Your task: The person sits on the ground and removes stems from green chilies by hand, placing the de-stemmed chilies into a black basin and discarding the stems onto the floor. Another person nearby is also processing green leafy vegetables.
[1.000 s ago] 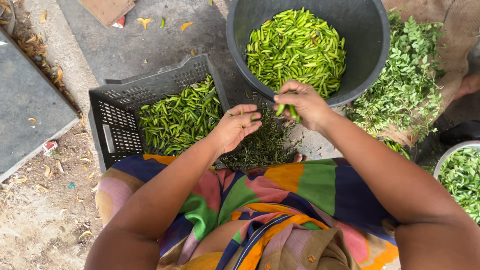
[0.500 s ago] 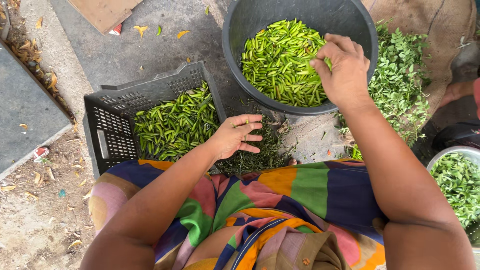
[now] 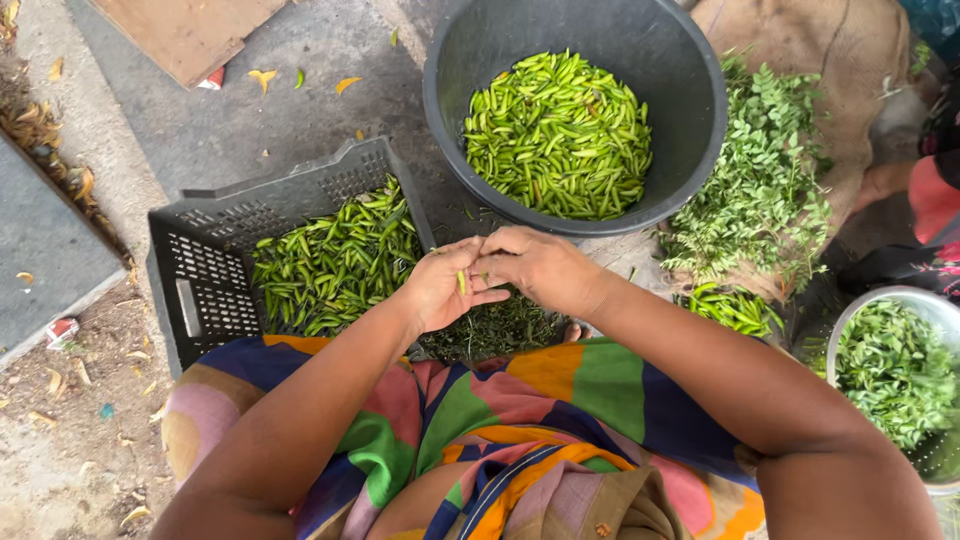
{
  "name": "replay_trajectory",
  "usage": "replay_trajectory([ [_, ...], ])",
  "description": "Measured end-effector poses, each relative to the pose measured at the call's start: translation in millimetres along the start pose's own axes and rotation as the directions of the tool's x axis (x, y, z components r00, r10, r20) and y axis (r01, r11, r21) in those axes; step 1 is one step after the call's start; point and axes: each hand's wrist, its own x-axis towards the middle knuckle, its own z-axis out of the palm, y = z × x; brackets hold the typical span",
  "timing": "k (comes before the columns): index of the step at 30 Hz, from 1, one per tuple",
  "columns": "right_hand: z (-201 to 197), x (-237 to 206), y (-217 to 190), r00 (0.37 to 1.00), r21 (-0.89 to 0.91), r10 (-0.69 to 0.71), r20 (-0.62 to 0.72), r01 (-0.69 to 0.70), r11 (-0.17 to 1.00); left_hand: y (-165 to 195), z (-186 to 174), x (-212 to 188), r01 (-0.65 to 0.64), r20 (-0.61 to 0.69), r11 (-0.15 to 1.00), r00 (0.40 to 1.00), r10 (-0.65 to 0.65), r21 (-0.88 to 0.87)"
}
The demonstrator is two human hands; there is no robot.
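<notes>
Chilli (image 3: 461, 282) | pinched between our left hand (image 3: 437, 290) and right hand (image 3: 540, 268), just below the tub (image 3: 690, 120) | right hand back from tub: one dropped, next being stemmed | crate (image 3: 200, 290) left of tub

- The round tub (image 3: 700, 90) looks like dark plastic, smooth and matt, with a faint sheen at the rim.
- The crate (image 3: 205, 290) is grey moulded plastic, perforated in a lattice, dull.
- The green chillies (image 3: 555, 135) have glossy, smooth skins.
- The bowl (image 3: 850, 320) at the right edge is shiny metal.
- The cloth (image 3: 560, 400) over the lap is soft woven fabric, matt, multicoloured.
- The sack (image 3: 830, 60) is coarse brown burlap.
- The board (image 3: 180, 30) looks like bare wood.
- The ground (image 3: 260, 130) is rough grey concrete.
</notes>
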Motion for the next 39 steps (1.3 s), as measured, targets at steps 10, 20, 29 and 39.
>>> replay_trajectory([
  [10,14.7,0.2,9.1,0.994,0.159,0.058,-0.092,-0.043,0.986,-1.3,2.8,-6.2,0.115,-0.208,0.989,0.974,-0.094,0.090],
  [20,58.6,-15.9,35.2,0.858,0.183,0.513,-0.012,-0.502,0.845,-5.1,-59.6,-2.5,0.177,-0.469,0.899,0.882,0.035,0.400],
  [29,-52.2,-0.5,109.2,0.693,0.295,0.669,-0.267,-0.603,0.742,3.3,-67.8,2.1,0.129,-0.433,0.876,0.896,0.098,0.465],
  [39,-23.7,-29.8,94.9,0.658,-0.188,0.691,0.300,-0.669,0.719,6.2,-27.4,-16.3,0.048,-0.288,0.848,0.949,0.125,0.528],
])
